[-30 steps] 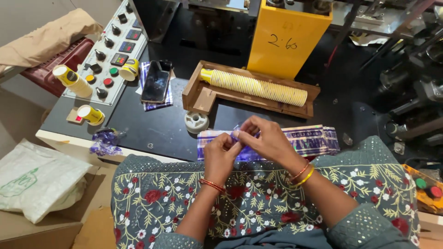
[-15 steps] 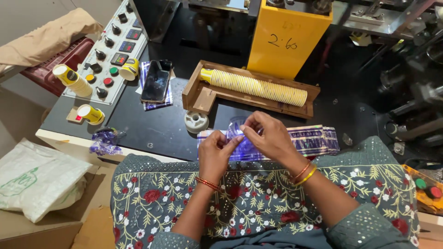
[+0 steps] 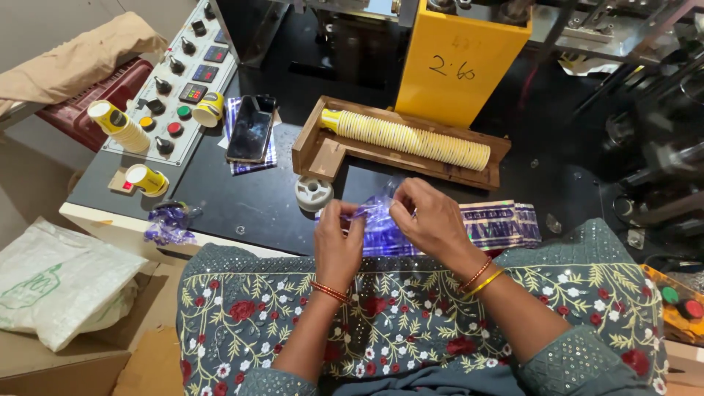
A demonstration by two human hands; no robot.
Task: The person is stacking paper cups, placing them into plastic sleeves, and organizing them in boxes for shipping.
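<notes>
I see my left hand point(image 3: 339, 246) and right hand point(image 3: 431, 220) both pinching a thin purple plastic bag point(image 3: 378, 220) above the bag pile point(image 3: 499, 224), maybe just opened, with the cup stack point(image 3: 411, 137) untouched in its tray point(image 3: 323, 150).

Three loose yellow paper cups point(image 3: 117, 126) at upper left — one long nested cup stack point(image 3: 411, 138) in one wooden tray point(image 3: 315, 150), upper centre — one phone point(image 3: 251, 127), one tape roll point(image 3: 314, 193), two hands point(image 3: 337, 246).

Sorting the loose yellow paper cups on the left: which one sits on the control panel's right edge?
The small yellow cup beside the phone; the tall stack leans left, and another cup lies below the panel.
</notes>
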